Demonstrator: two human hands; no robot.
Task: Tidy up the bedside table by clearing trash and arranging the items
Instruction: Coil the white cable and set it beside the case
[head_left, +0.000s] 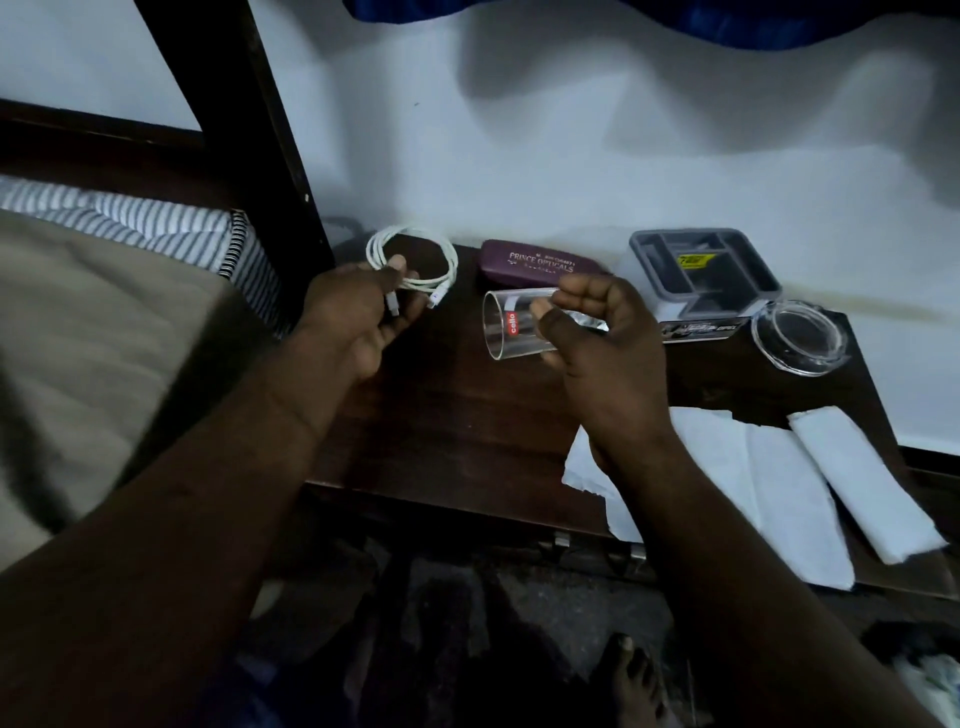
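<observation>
The person leans over the dark wooden counter (457, 415) beside the bed (104, 338), both hands busy. The left hand (358, 317) hangs above the counter's left end, thumb and fingers pinched on a coiled white cable (372, 252), whose loop stands up behind the hand while its two plug ends dangle by the fingers. The right hand (597, 338) is curled round the base end of a clear drinking glass (506, 327) with a red label, held tipped on its side, mouth facing left, lifted just in front of a maroon spectacle case (535, 262) that lies against the wall. Right of the case sits a grey divided organiser tray (644, 244), and near it, toward the counter's right edge, a clear glass ashtray (800, 338). Along the front right, a torn white paper sheet (779, 483) lies flat, partly under the right wrist, with a folded white tissue (862, 483) just beside it. A striped pillow (156, 228) rests at the head of the bed.
</observation>
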